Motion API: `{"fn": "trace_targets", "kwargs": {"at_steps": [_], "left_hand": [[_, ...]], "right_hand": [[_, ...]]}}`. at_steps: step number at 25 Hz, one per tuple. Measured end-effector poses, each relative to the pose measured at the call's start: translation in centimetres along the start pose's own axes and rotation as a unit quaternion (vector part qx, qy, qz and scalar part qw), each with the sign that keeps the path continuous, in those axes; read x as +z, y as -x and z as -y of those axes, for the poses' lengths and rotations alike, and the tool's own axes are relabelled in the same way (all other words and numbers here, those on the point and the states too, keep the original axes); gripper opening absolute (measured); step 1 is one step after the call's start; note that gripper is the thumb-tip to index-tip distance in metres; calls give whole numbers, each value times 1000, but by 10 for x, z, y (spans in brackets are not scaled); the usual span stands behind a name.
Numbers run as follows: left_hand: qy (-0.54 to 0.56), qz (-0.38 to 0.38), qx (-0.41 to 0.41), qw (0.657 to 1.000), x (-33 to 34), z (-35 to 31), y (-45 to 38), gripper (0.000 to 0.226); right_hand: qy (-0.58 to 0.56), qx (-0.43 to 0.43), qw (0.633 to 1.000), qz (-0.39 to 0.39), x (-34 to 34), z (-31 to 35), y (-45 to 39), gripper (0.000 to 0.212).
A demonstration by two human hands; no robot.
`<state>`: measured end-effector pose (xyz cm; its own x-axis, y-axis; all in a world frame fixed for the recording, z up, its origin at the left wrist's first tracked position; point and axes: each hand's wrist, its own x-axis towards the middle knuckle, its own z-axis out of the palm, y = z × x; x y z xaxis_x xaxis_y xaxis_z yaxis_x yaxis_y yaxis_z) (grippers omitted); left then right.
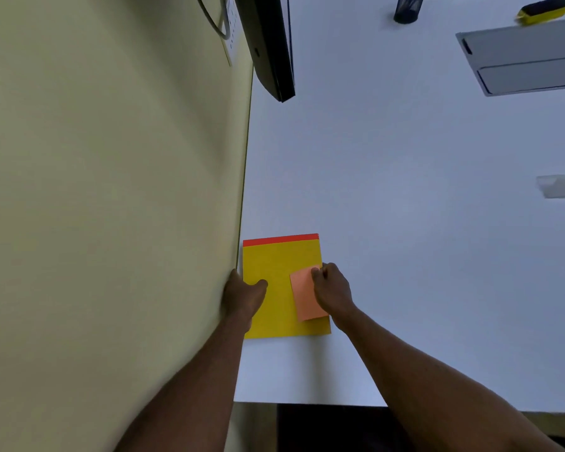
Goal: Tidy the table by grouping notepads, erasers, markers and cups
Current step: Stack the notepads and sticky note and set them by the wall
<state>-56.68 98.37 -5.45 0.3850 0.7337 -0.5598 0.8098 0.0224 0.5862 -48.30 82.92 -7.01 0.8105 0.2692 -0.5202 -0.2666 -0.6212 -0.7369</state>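
A yellow notepad (279, 272) with a red top strip lies flat on the white table (405, 223), against the wall at the left. A small pink sticky-note pad (302, 293) rests on its right half. My left hand (243, 296) grips the notepad's left edge, thumb on top. My right hand (333, 290) pinches the pink pad at its upper right corner. A yellow and black eraser (545, 9) lies far back right. A dark mesh cup (406, 9) stands at the back.
A pale green wall (111, 190) runs along the table's left edge. A black monitor edge (271, 50) hangs at the back left. A grey flat panel (529, 57) and a clear item (560, 185) lie at the right. The table's front edge is near my arms.
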Motion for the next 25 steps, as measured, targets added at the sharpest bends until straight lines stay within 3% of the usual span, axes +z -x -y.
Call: {"fn": "trace_targets", "kwargs": {"at_steps": [6, 13, 21, 25], "left_hand": [[-116, -19, 26, 993, 11, -3, -7, 90], [-229, 7, 77, 970, 12, 9, -4, 105], [-246, -2, 79, 966, 17, 18, 5, 103], [-241, -5, 77, 968, 19, 21, 6, 101]], "right_hand": [[66, 5, 996, -56, -2, 2, -20, 28], [-25, 6, 999, -33, -14, 13, -46, 12], [-163, 98, 977, -101, -2, 32, -68, 6], [-153, 107, 976, -116, 1, 36, -72, 6]]}}
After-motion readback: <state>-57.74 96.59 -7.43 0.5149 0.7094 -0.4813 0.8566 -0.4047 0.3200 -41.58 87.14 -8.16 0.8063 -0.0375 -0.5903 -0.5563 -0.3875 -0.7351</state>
